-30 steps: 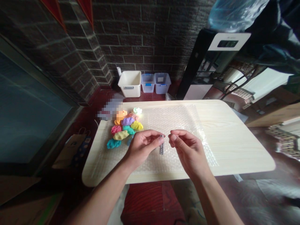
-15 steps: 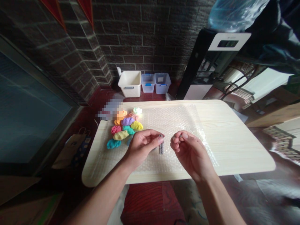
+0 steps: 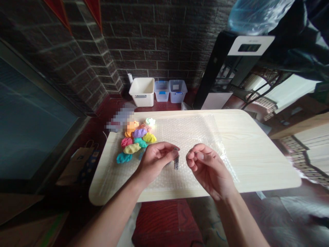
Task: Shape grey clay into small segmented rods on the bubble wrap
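Observation:
My left hand (image 3: 160, 157) is closed in a pinch between thumb and fingertips. From that pinch hangs a short grey braided strip (image 3: 176, 163), its lower end free above the bubble wrap (image 3: 190, 127). Across a small gap, my right hand (image 3: 209, 168) also pinches thumb against fingers. A tiny dark bit seems to show there, too small to name. Left of my hands lie several lumps of soft modelling clay, among them a teal lump (image 3: 124, 157), an olive-yellow lump (image 3: 132, 148), a purple lump (image 3: 139, 133) and a yellow lump (image 3: 149, 138). Something greyish is partly hidden behind my left hand.
The bubble wrap covers the left and middle of a pale wooden table (image 3: 259, 154). Beyond its far edge stand a white bin (image 3: 142, 92) and two clear plastic boxes (image 3: 177, 92). A water dispenser (image 3: 218, 68) rises behind, and a red wooden stool (image 3: 164, 223) is below.
My right hand's fingers and thumb have shifted slightly, and its pinch has tipped a little. My left hand still holds the grey strip in nearly the same place.

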Demonstrator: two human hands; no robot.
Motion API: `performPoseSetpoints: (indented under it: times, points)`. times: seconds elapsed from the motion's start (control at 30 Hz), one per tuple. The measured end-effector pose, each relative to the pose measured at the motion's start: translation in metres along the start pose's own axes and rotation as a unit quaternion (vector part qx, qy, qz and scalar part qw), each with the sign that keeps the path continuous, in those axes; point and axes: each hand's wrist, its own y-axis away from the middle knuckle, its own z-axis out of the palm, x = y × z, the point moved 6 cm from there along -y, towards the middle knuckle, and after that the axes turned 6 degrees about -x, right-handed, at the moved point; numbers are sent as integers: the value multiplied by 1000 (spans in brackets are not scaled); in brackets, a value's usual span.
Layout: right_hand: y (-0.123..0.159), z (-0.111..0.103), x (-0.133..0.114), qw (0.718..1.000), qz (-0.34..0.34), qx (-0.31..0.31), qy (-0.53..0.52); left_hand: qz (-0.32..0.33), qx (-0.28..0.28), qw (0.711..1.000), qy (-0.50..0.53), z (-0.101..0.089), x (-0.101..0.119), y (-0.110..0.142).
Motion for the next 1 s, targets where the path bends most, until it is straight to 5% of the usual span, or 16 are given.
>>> performPoseSetpoints:
  times: [0.5,1.0]
  points:
    - [0,1,2,999,-3,-25,-21,-3,4,1000,-6,-3,-3,-1]
    - [-1,-3,2,1000,0,18,15,3,2,1000,-14,0,1,1]
